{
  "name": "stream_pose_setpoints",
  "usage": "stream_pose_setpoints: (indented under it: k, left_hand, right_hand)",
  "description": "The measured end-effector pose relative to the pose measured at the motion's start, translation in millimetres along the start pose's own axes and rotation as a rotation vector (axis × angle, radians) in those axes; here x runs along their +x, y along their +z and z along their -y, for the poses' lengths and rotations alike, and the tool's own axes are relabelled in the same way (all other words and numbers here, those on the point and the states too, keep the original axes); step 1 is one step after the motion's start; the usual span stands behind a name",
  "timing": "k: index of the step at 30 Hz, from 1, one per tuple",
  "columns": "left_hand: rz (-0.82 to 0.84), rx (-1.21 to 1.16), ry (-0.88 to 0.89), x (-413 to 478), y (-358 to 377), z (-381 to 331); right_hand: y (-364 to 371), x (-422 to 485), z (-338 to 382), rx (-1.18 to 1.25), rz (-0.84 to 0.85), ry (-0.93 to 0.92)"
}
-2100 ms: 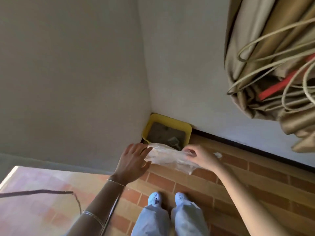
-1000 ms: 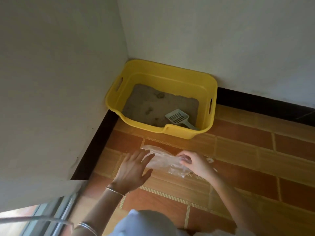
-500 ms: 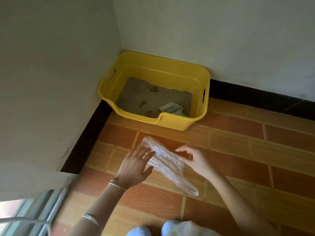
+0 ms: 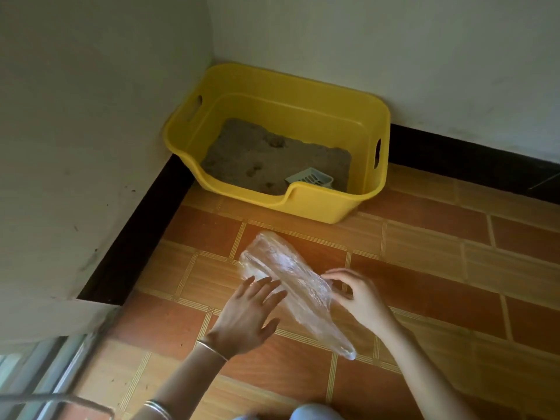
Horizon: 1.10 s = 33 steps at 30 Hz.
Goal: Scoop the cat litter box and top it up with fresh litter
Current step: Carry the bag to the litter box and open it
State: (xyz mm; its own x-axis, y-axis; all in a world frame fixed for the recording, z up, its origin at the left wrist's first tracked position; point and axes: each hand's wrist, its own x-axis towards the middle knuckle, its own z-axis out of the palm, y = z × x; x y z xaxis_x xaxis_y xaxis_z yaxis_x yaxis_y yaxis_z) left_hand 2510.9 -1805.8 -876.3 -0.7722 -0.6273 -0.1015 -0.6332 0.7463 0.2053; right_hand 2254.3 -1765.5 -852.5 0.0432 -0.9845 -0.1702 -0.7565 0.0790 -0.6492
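Note:
A yellow litter box [image 4: 321,204] sits in the corner of two walls, with grey-brown litter [image 4: 266,159] in its bottom and a few dark clumps on the surface. A pale slotted scoop [image 4: 309,178] lies in the litter near the box's front right. In front of the box I hold a clear plastic bag [image 4: 291,277] above the tiled floor. My right hand [image 4: 354,294] pinches the bag's right side. My left hand [image 4: 248,316] has its fingers spread flat against the bag's left edge.
The floor [image 4: 424,268] is orange and red tile with a black skirting [image 4: 136,237] along both walls. A window frame or rail [image 4: 45,368] shows at the lower left. My knees [image 4: 312,413] are at the bottom edge.
The view dropped from high up to close over the litter box. The bag has unfolded and now hangs longer between my hands, with its tail pointing down right.

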Motion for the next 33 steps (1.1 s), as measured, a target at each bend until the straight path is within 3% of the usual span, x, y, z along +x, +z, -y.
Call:
stream_pose_setpoints:
  k: [3,10,16,26,30,33]
  left_hand:
    - [0.049,0.04,0.027,-7,18,11]
    - [0.02,0.039,0.081,-12,20,25]
    - [0.035,0.003,0.034,-18,20,50]
    - [-0.023,-0.04,-0.064,-24,10,52]
    - [-0.03,-0.016,-0.103,-26,12,37]
    - [-0.078,0.008,-0.076,-23,9,28]
  right_hand:
    - [9,7,-1,0.035,-0.033,-0.009]
    - [23,23,-5,0.027,0.077,-0.117]
    - [10,29,-10,-0.039,-0.122,-0.043]
    - [5,8,-21,0.043,-0.275,0.0]
    - [6,-12,-10,0.275,-0.223,0.097]
    - [5,-18,-9,0.265,-0.081,0.105]
